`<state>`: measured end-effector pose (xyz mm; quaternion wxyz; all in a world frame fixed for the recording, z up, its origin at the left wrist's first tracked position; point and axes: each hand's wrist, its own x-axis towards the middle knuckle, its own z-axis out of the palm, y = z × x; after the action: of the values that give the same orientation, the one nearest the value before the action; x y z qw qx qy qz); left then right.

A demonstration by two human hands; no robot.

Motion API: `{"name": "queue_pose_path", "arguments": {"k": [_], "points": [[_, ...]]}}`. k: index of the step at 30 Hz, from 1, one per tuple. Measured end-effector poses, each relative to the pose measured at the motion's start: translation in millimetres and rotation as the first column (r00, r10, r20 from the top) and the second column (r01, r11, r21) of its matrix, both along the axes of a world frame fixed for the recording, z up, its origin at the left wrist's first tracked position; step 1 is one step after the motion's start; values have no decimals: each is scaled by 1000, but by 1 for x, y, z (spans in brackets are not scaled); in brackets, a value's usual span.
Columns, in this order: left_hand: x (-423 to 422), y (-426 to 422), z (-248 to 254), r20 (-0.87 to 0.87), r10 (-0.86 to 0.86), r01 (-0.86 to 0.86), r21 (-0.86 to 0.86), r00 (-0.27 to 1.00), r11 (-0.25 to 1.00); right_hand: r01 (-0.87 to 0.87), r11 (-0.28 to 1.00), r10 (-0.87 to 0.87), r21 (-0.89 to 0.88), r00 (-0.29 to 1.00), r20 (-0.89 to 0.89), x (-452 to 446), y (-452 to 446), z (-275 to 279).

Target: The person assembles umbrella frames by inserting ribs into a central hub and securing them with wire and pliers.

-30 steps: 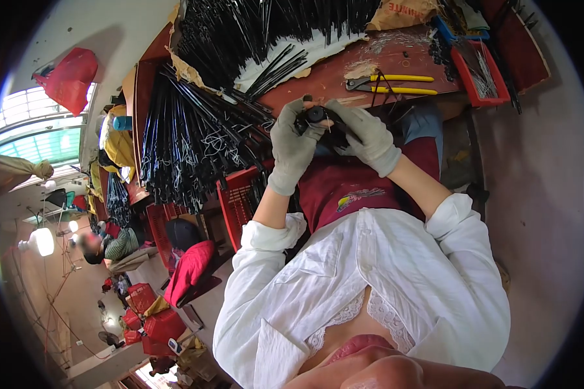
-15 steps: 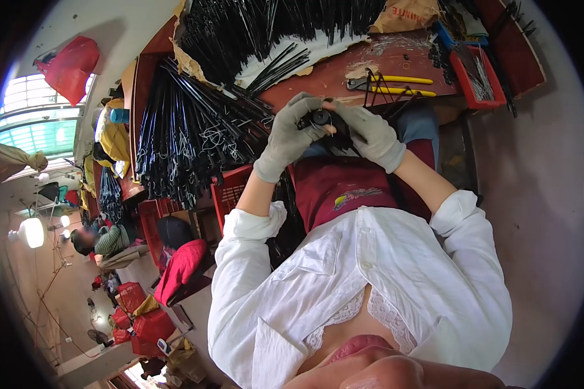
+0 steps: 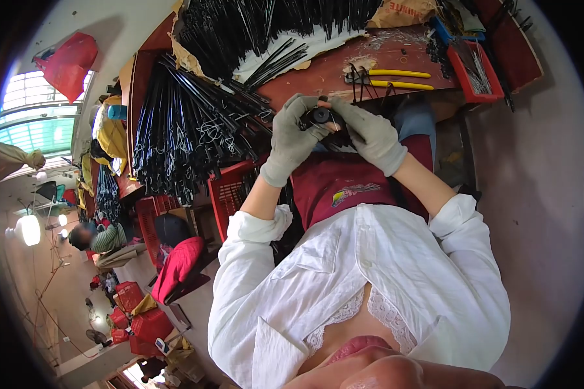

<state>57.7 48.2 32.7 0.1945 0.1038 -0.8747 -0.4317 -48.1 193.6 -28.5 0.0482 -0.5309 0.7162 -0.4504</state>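
Both of my hands wear grey gloves with some fingertips bare. My left hand (image 3: pixel 293 135) is closed around a black part with a round end (image 3: pixel 321 115), held over the maroon apron near the table's edge. My right hand (image 3: pixel 370 135) is closed on the other side of the same black part, its fingers meeting those of my left hand at the top. Dark pieces hang below the part between the hands, too dark to make out. Just beyond my right hand, pliers with yellow handles (image 3: pixel 401 85) lie on the red table (image 3: pixel 292 89), with thin black rods beside them.
Bundles of black rods with thin wires (image 3: pixel 188 136) spread at the table's left. More rods (image 3: pixel 240 29) lie at the back. A red tray (image 3: pixel 461 72) of metal pins sits at the right. Red crates (image 3: pixel 226 194) stand left of my lap. Another person (image 3: pixel 107 238) sits far left.
The view has shifted slightly. Both hands stay on the black part, with small shifts in the fingers.
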Motion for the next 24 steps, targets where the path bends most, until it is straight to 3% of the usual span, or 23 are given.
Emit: {"name": "queue_pose_path", "arguments": {"k": [2, 4, 6, 8, 13, 15, 18, 20, 21, 24], "points": [[3, 9, 2, -40, 120, -124, -106, 992, 987, 6, 998, -6, -66, 1000, 9, 4, 0, -1], [4, 4, -4, -20, 72, -72, -15, 997, 997, 14, 991, -12, -135, 1000, 15, 2, -1, -3], [4, 0, -5, -5, 24, -24, 81, 1000, 996, -88, 996, 83, 35, 990, 111, -8, 1, -8], [2, -2, 1, -49, -59, 57, -50, 997, 997, -100, 995, 98, 18, 992, 84, -10, 2, -10], [2, -8, 1, -23, -119, 119, 8, 993, 993, -118, 992, 120, -42, 991, 54, -12, 5, -8], [0, -6, 3, -32, -132, 133, 6, 991, 991, -127, 983, 120, 130, 991, 60, -12, 6, 1], [-1, 8, 1, -32, -36, 34, -57, 999, 998, -45, 999, 45, 4, 999, 1, 0, 5, -2], [-3, 24, -4, -113, 249, -269, -237, 962, 934, 27, 1000, -27, -3, 999, 27, 14, 1, 1], [-3, 33, 0, -64, 353, -358, -177, 934, 917, 94, 995, -94, -13, 994, 48, 15, 0, 2], [-4, 26, -3, -74, 281, -290, -169, 957, 942, 39, 997, -39, -60, 999, -6, 7, 1, -2]]}}
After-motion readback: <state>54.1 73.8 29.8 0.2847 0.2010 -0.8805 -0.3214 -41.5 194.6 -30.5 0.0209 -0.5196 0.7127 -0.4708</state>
